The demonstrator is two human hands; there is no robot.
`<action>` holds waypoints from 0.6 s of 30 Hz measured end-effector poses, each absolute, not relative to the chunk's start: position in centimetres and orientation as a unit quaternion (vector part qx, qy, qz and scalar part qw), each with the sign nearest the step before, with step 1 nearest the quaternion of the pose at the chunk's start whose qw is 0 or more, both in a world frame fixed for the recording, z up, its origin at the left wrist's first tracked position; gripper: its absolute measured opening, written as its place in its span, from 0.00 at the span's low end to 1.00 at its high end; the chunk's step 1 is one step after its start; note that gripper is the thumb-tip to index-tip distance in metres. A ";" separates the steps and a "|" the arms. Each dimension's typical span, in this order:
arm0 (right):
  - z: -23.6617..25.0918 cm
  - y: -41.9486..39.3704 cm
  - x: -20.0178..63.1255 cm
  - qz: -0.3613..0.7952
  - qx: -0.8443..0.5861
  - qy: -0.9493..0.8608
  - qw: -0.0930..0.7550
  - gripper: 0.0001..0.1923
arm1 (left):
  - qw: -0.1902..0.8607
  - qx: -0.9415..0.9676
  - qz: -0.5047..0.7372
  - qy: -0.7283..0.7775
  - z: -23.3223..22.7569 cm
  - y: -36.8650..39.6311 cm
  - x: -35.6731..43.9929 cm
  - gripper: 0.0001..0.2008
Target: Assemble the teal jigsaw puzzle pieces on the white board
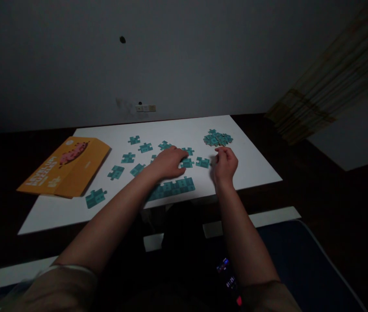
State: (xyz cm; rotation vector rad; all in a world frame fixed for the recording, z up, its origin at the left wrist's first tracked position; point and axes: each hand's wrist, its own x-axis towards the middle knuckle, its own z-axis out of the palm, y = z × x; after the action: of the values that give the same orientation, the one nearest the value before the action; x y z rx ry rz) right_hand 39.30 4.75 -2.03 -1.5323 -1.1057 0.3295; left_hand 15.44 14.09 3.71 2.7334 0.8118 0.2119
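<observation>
Lying flat in the gap beside the left hand's spread thumb and fingers, one teal jigsaw piece [187, 163] looks like the piece being handled. The left hand [171, 162] is spread rather than clenched; whether its fingertips press on this piece or merely hover is too dim to tell. To handle it well, I would lower thumb and forefinger onto opposite edges, keep the knobs free, and slide it flat so that its neighbours stay undisturbed.

Relative to that grip, the piece sits just off the fingertips, on the side toward the right hand [225, 165]. Another teal piece [202, 162] lies between the two hands. The right hand is loosely curled, and I cannot tell whether it pinches anything.

Nearer the body, partly behind the left forearm, is a joined strip of pieces [179, 186]. Beyond the right hand is a heap of pieces [218, 139]. Farther left, an orange puzzle box [89, 167] rests on the white table [249, 169], overhanging its edge.
</observation>
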 end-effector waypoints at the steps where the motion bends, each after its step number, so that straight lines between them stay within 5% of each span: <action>1: -1.9 4.8 39.0 0.137 -0.654 -0.424 0.612 0.18 | 0.136 0.946 0.071 0.285 3.6 14.0 15.8 0.27; 4: -1.5 4.9 38.2 0.145 -0.639 -0.325 0.682 0.13 | 0.136 0.943 0.067 0.297 3.7 13.5 15.7 0.27; 18: -0.4 4.5 37.9 0.122 -0.561 -0.279 0.769 0.13 | 0.126 0.954 0.037 0.270 4.6 13.1 20.9 0.33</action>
State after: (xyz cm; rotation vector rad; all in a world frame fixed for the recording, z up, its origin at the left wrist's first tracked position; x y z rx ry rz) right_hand 37.86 4.48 -0.41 -1.2180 -0.6062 0.2655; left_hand 20.88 13.09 4.65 2.7777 0.7853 0.1083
